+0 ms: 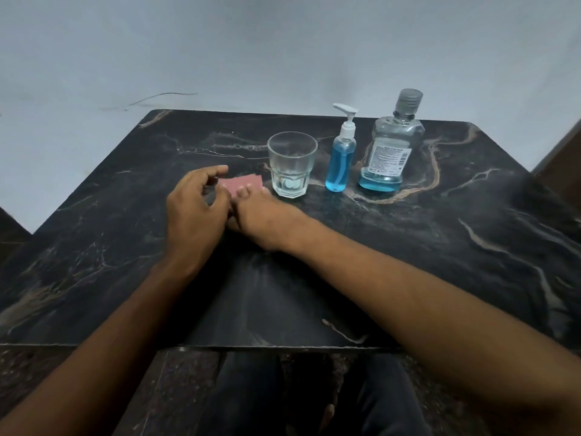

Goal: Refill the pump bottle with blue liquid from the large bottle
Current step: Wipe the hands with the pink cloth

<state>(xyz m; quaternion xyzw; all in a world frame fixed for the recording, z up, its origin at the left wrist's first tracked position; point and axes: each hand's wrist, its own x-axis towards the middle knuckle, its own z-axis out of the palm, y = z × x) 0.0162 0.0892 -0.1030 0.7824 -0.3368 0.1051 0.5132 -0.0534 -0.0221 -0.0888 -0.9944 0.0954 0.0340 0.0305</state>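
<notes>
Blue-filled pump bottle upright, nozzle leftward.

Pump bottle between glass and large bottle

The glass, pump bottle and large bottle stand in a row across the far right of the table, with narrow gaps between them. In front of that row the dark top lies bare, so I can reach straight in from the near edge. My right forearm lies slantwise across the middle. My hands and a pink pad fill the spot just left of the glass. The table's left half is open.
</notes>
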